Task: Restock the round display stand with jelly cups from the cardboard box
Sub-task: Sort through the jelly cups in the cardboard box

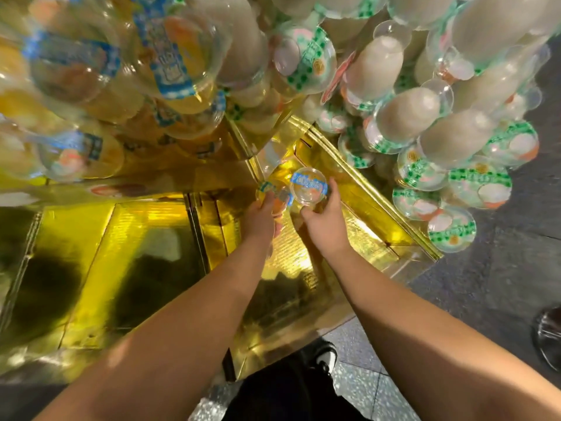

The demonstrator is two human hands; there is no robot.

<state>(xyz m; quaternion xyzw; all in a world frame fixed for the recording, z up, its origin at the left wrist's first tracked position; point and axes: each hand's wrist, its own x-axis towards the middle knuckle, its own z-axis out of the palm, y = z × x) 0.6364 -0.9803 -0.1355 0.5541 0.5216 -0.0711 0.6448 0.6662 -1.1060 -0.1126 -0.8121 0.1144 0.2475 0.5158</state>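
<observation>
Gold foil shelving [358, 189] of the display stand fills our view. We are placing: our right hand [326, 224] grips a blue-banded jelly cup [308, 185], lid facing us, axis tilted, at the shelf's inner corner; our left hand [261, 215] pinches another cup [274, 192]. Next, seat both upright.

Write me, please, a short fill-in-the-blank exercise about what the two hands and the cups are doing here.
1. The right hand holds a jelly cup with a ___ label.
2. The stacked cups on the right carry ___ labels.
3. The stand's panels are shiny ___.

Missing words: blue; green; gold
</observation>
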